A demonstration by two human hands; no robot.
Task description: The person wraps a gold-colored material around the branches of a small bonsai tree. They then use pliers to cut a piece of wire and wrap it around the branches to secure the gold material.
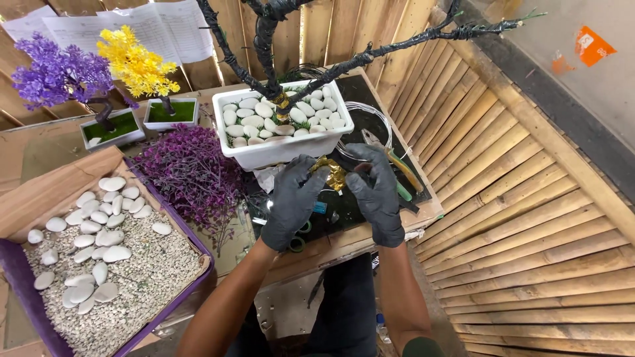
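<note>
While both gloved hands, left hand (292, 198) and right hand (377, 192), pinch it before the white planter (284, 151), the gold foil piece (333, 173) looks light, crumply, best held by its edges.

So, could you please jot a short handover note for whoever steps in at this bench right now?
Left hand: gloved, fingers pinching the gold foil piece.
Right hand: gloved, gripping the same foil from the other side.
Both work just in front of the white planter, which is filled with white pebbles around a dark wrapped tree trunk.
Pliers and coiled wire lie right of the planter; purple foliage left of it.
Done: pebbles laid, trunk wrapped. Left: branches bare, foil not yet attached.
</note>
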